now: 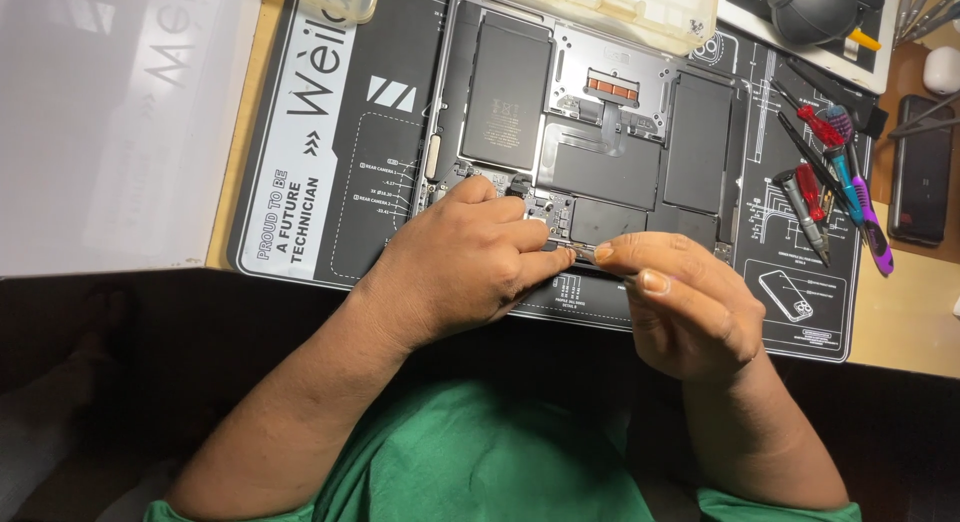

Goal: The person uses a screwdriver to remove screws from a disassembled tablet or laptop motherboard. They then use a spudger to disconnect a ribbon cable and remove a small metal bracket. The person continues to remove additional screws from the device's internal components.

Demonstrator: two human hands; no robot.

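Observation:
An opened silver laptop (600,132) lies bottom-up on a black repair mat (340,182), showing black battery cells and a grey board. My left hand (465,262) rests on the laptop's near edge, its fingers pressed down on the board by the hinge. My right hand (680,302) hovers just to the right, thumb and forefinger pinched on a thin metal tool whose tip meets the same spot. The tool is mostly hidden by my fingers.
Several screwdrivers with red, blue and purple handles (835,182) lie on the mat's right side. A black phone (920,172) sits further right. A clear plastic tray (620,7) covers the laptop's far edge, and a dark air blower (810,10) lies on a white tray.

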